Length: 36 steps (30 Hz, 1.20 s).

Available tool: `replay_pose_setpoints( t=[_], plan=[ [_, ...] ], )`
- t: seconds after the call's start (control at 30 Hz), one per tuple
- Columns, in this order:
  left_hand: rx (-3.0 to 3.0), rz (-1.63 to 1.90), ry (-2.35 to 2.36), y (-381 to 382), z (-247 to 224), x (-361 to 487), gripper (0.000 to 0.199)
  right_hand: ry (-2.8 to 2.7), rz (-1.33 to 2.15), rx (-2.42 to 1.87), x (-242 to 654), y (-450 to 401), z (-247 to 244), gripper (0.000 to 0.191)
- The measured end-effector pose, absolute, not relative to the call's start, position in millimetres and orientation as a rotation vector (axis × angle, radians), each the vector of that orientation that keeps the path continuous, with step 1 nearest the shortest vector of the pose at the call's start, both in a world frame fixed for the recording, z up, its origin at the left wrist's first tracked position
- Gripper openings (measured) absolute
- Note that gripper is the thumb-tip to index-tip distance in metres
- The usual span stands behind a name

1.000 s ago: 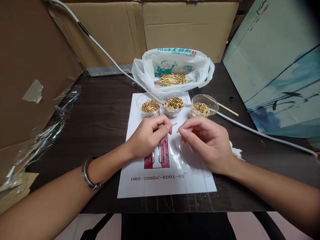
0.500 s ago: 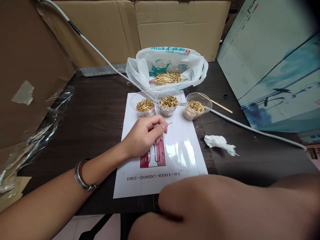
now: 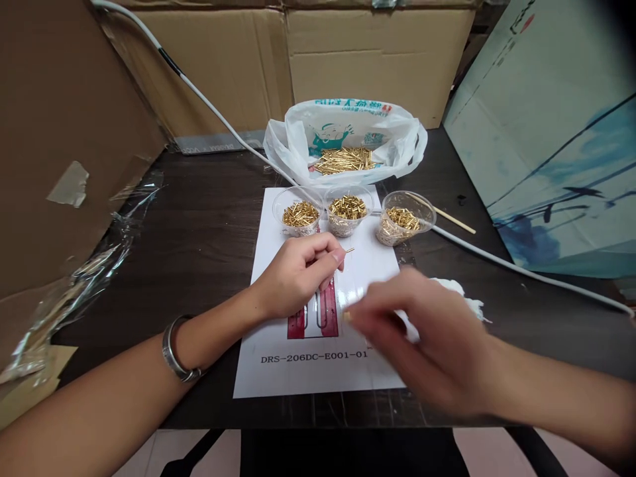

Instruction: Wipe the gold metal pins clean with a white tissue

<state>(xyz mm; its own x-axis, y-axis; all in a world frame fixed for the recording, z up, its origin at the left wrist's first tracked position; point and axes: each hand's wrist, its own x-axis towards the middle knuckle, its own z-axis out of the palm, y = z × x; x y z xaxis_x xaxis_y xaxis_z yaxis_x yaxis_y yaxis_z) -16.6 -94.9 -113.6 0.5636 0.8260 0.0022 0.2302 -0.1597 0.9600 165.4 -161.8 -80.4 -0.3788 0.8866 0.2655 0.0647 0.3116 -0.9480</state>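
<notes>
The dark table (image 3: 213, 205) bears a sheet (image 3: 308, 379), plastic bag (image 3: 342, 177) and tissue (image 3: 451, 285).

L hand (image 3: 304, 277) pinched, R hand (image 3: 430, 338) blurred

I see gold pins (image 3: 346, 160) in a white plastic bag (image 3: 342, 179) printed teal, near twelve o'clock; a silver bangle (image 3: 173, 358) at eight.

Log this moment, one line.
left hand: pinching thin pin; right hand: blurred, partly above paper, grip unclear; three cups: gold pieces inside
</notes>
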Motion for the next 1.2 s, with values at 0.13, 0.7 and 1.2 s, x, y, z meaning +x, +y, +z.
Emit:
replay_pose_setpoints(
  t=[0.13,0.7,1.2],
  plan=[
    [1.676,0.682,0.835,-94.5,-112.9,-18.0,0.022,-1.282,1.371,-0.907,151.5,-146.4,-118.6,0.004],
    [1.716,0.621,0.863,-93.3,-111.7,-18.8,0.023,-1.192,1.521,-0.955,162.4,-129.6,-133.9,0.017],
    [1.722,0.642,0.863,-93.2,-111.9,-16.2,0.018,-1.183,1.539,-0.937,164.8,-127.1,-133.2,0.018]
  ],
)
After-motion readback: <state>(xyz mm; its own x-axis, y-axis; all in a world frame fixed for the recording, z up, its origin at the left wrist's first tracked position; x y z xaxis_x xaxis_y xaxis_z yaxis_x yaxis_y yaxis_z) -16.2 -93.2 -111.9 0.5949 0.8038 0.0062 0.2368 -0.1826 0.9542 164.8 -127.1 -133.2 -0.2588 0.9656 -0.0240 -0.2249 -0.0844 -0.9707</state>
